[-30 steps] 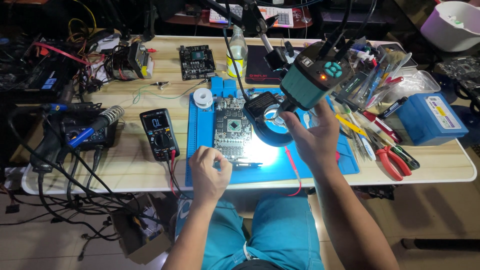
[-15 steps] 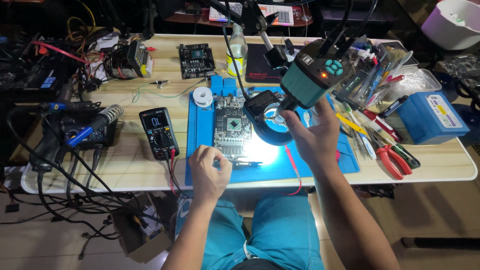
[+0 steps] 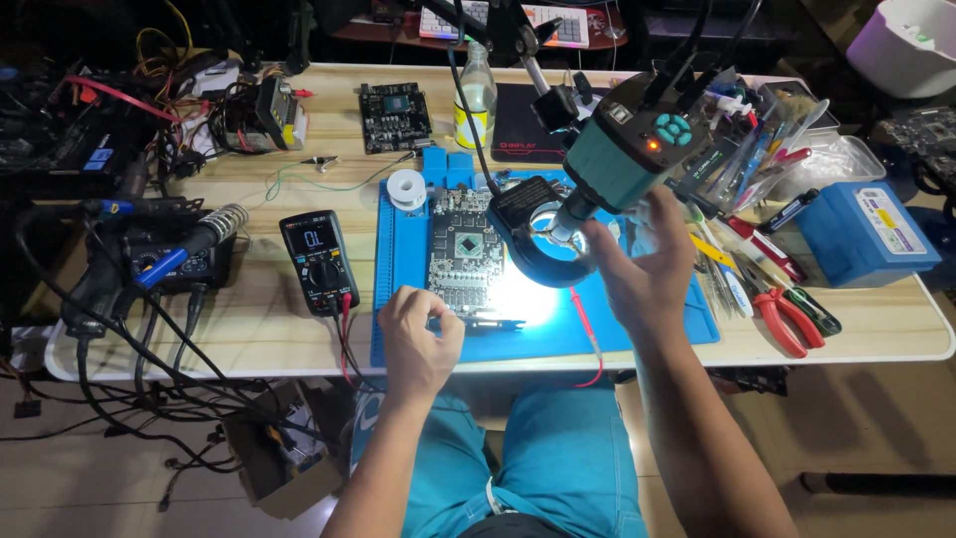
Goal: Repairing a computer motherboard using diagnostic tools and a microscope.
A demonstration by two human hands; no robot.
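Observation:
A green circuit board (image 3: 460, 251) lies on a blue work mat (image 3: 398, 314), lit from above by a black ring light (image 3: 538, 261). My left hand (image 3: 418, 344) is curled at the board's near edge, fingers pinching its corner. My right hand (image 3: 642, 271) is raised beside the teal microscope head (image 3: 642, 144), with thumb and fingers around the lens barrel just above the ring light. A red probe lead (image 3: 586, 324) runs across the mat below that hand.
A black multimeter (image 3: 317, 261) sits left of the mat, with a soldering station (image 3: 164, 254) and tangled cables further left. Pliers (image 3: 787, 319), pens and a blue box (image 3: 861, 234) lie at the right. A solder reel (image 3: 406, 187), a bottle (image 3: 476, 95) and another board (image 3: 395, 115) stand behind.
The microscope head and my right hand have edged slightly to the right. My left hand stays at the board's near corner.

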